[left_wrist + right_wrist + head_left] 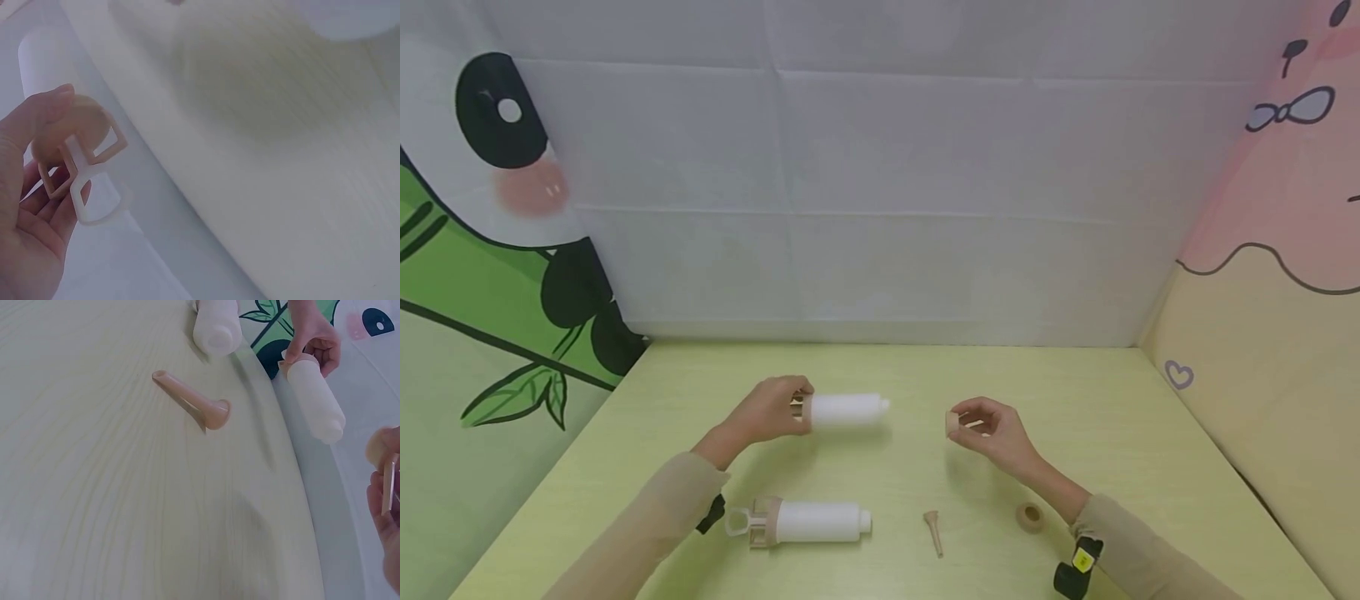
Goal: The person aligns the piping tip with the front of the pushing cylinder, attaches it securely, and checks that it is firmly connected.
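My left hand [767, 412] grips a white dessert syringe [846, 410] by its beige collar, above the table. The syringe lies level, with its narrow tip toward the right. In the left wrist view the thumb and fingers surround the collar [78, 128], and the white pull ring [100, 199] sticks out behind it. My right hand [1003, 437] pinches a small beige round piece [952, 424] between thumb and fingers, a short way right of the syringe tip. The right wrist view shows this piece [377, 450] partly covered by the fingers.
A second white syringe [820, 522] with a beige collar and pull ring lies on the table [760, 575] in front. To its right lie a slender beige nozzle [933, 533] with a flared end and a beige ring [1030, 517]. A printed cloth wall [887, 208] stands behind.
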Motion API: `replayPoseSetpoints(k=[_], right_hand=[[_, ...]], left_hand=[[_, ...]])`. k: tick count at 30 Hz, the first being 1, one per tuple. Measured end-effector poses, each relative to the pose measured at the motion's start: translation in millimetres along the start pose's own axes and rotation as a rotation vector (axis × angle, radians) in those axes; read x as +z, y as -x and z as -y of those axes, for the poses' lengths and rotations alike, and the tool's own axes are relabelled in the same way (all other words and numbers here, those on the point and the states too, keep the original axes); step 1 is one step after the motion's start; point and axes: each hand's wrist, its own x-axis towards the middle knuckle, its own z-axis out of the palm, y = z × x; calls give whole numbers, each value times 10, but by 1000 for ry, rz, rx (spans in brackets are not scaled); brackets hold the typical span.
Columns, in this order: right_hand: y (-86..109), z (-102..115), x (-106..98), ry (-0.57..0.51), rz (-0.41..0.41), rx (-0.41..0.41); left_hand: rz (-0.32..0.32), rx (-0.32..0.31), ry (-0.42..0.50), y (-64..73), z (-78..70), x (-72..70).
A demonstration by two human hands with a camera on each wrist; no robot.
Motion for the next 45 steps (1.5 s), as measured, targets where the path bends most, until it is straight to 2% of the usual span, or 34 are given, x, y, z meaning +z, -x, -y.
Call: replayPoseSetpoints(k=[6, 12, 21, 30, 33, 39, 45], right_hand=[[-12, 166, 22, 5, 9, 11], [-37, 353, 67, 37, 10, 21], [-84, 83, 65, 26, 5, -20], [-108, 66, 92, 11, -4, -37], [-110, 120, 103, 6, -4, -26], [-99, 374, 148, 33, 9, -40], [-112, 418, 190, 44, 10, -37]], left_hand=[[-8, 49, 40, 29, -135, -42], [1, 88, 35, 68, -273, -70], [17, 106, 69, 91, -458, -64], [6, 158, 43, 98, -597, -41], [11, 167, 49, 109, -614, -33], [8, 176, 54, 119, -609, -18], [-8, 171, 67, 127, -584, 10]])
